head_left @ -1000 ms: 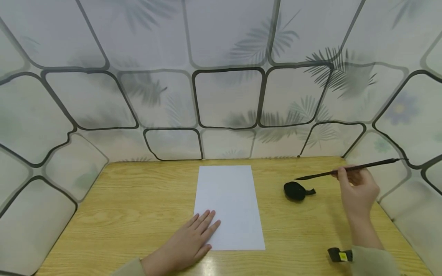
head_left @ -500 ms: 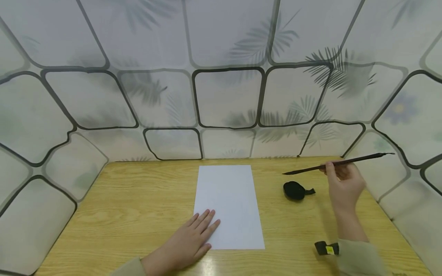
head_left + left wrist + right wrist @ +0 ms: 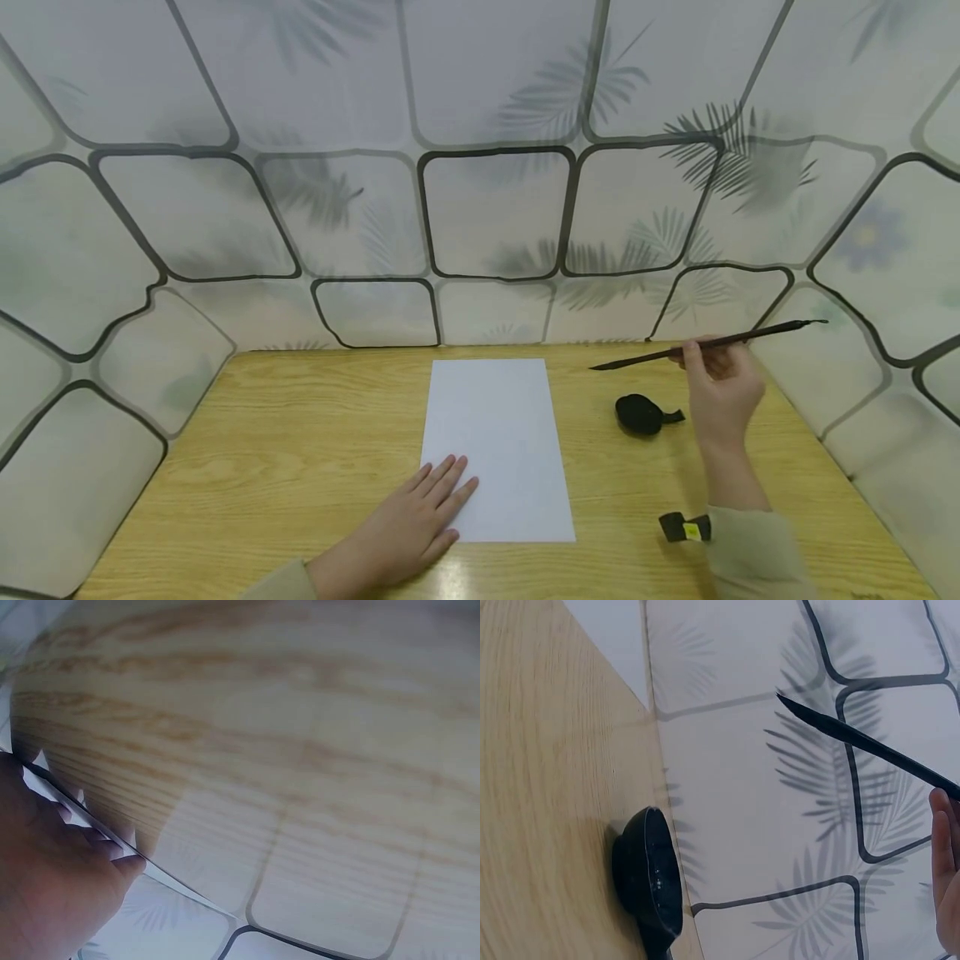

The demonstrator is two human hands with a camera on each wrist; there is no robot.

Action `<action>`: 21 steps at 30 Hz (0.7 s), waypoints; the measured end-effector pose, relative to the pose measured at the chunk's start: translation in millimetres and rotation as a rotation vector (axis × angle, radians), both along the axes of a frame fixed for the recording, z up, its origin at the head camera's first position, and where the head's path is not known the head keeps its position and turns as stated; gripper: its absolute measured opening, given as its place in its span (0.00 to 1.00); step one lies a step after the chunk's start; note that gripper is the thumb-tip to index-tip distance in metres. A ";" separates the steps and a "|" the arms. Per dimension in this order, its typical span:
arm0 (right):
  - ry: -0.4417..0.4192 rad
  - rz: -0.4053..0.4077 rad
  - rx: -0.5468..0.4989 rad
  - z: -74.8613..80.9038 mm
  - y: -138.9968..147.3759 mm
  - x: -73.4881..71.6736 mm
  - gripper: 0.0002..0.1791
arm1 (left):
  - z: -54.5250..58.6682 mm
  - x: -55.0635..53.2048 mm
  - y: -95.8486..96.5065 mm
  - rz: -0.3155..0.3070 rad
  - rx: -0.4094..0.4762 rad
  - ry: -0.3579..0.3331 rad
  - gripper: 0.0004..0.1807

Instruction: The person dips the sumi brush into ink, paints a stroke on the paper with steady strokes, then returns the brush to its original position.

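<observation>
My right hand (image 3: 723, 396) pinches a dark calligraphy brush (image 3: 633, 360) by the middle of its handle, above the right side of the table. The brush slants, its black pointed tip towards the paper and its other end, with a small loop, to the right. Below the brush sits a black ink dish (image 3: 637, 414) with a short handle. The right wrist view shows the brush tip (image 3: 802, 712) well apart from the dish (image 3: 626, 870), which has shiny specks inside. My left hand (image 3: 408, 521) lies flat, fingers spread, on the lower left of a blank white sheet of paper (image 3: 498, 417).
The wood-grain table (image 3: 300, 433) is bordered at the back and sides by a patterned cloth wall (image 3: 495, 212) with leaf prints. A small black device with a yellow label (image 3: 684, 527) sits at my right wrist.
My right hand has moved left and slightly away from me with the brush, its tip passing over and beyond the ink dish towards the paper. My left hand and the paper have stayed put.
</observation>
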State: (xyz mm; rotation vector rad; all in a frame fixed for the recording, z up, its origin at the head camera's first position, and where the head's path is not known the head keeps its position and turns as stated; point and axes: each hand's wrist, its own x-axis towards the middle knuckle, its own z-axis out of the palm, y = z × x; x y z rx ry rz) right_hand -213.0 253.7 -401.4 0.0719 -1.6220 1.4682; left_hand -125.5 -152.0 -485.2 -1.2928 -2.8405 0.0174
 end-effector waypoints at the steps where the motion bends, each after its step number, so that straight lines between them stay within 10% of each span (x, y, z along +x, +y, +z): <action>1: 0.001 0.002 -0.003 0.4 -1.4 -0.3 0.09 | -0.7 -0.3 -0.1 0.000 -0.002 0.001 0.33; 21: 0.002 0.124 -0.012 0.7 -33.8 -3.5 0.07 | -3.2 -2.1 -0.8 0.012 -0.039 -0.018 0.33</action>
